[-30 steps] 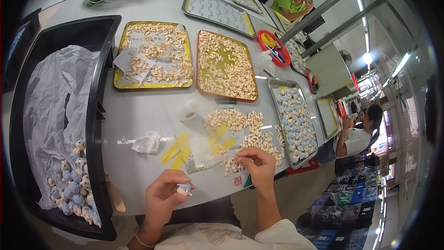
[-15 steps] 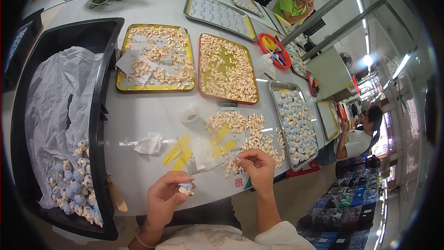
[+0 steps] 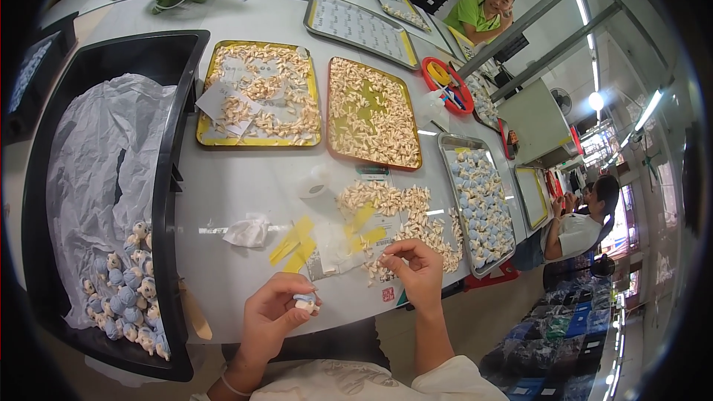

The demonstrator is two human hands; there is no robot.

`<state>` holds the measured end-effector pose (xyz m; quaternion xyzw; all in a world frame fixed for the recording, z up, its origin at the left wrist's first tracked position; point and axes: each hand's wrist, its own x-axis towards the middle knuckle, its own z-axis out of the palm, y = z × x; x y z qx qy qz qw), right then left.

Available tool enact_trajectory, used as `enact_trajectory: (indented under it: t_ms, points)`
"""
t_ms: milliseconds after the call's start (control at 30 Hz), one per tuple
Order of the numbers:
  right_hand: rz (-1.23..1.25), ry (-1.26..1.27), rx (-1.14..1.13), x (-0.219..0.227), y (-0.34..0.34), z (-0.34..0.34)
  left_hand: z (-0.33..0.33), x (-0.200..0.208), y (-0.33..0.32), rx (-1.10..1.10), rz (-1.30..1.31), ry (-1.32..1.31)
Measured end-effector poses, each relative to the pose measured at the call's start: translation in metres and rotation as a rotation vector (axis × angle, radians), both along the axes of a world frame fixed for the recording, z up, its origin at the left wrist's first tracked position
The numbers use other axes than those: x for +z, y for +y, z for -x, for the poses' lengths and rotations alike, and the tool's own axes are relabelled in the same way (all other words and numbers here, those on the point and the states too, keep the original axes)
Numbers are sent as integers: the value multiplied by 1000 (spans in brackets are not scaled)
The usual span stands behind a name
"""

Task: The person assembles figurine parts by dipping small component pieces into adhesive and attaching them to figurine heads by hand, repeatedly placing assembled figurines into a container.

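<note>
My left hand (image 3: 272,316) grips a small blue-and-cream figurine (image 3: 305,303) between thumb and fingers, just beyond the table's front edge. To its right, my right hand (image 3: 417,273) has thumb and forefinger pinched together above the loose pieces. A tiny cream piece (image 3: 385,258) seems to show at those fingertips, though it is too small to make out well. Many small pointed cream pieces (image 3: 386,200) lie spread on the table beyond the right hand. Yellow tape strips (image 3: 298,243) are stuck to the tabletop between the hands.
A black bin (image 3: 167,200) at left holds crumpled paper and finished-looking figurines (image 3: 126,297). Two trays of cream pieces (image 3: 316,96) stand farther back. At right is a metal tray of blue-and-cream figurines (image 3: 483,208). A crumpled tissue (image 3: 247,232) and a tape roll (image 3: 313,187) lie mid-table.
The whole view has shifted slightly right. My left hand has turned the figurine a little and brought it slightly nearer the right hand, which keeps its pinch.
</note>
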<state>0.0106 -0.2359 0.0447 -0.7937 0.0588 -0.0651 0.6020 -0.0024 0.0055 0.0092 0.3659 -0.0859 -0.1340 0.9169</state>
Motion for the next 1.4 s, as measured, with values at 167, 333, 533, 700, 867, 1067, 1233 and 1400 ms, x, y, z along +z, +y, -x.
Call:
enact_trajectory:
  t_ms: [167, 333, 533, 700, 867, 1067, 1233, 1400]
  points:
    - [3, 11, 2, 2, 2, -1, 0, 0, 0, -24, 40, 5]
    - [9, -1, 1, 1, 4, -1, 1, 0, 2, -39, 32, 19]
    - [11, 8, -5, -3, 0, 1, 2, 2, 2, -51, 40, 41]
    - [117, -111, 74, -3, -3, -2, 1, 1, 2, -45, 29, 31]
    - [106, -50, 16, 3, 1, -3, -2, -1, 4, -65, 36, 15]
    - [78, -47, 18, 3, 8, -4, 4, 2, 8, -110, 70, 72]
    - [25, -2, -27, 5, 9, 0, 8, 1, 4, -98, 59, 95]
    - [111, -3, -43, 12, 8, -6, 4, -2, 6, -177, 102, 95]
